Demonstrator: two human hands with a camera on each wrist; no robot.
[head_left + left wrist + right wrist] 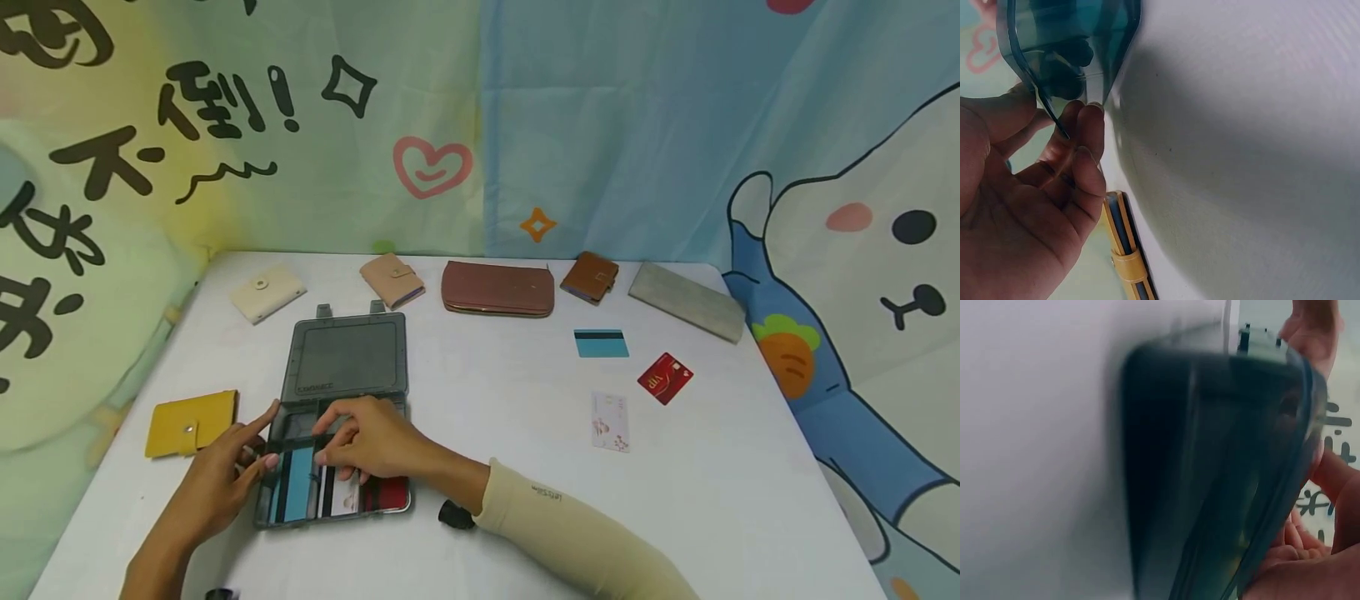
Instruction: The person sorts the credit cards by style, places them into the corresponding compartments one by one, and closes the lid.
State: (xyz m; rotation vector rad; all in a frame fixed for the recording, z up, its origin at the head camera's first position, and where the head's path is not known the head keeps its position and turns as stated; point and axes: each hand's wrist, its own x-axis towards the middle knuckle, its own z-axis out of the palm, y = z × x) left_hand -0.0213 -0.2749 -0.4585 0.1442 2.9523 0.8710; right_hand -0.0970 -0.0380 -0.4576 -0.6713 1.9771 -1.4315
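Head view shows an open, see-through gray card box (pixel 302 423) on the table between two hands, its lid (pixel 348 354) folded back past them. The left hand (pixel 225 467) grips its left edge. The right hand (pixel 378 442) bends its fingers over the middle; the pictures cannot tell if they pinch anything. Just under those fingers sits a white card (pixel 347 498), nearer the right hand. A blue card (pixel 298 487) lies between both hands, its long side pointing away from the person.
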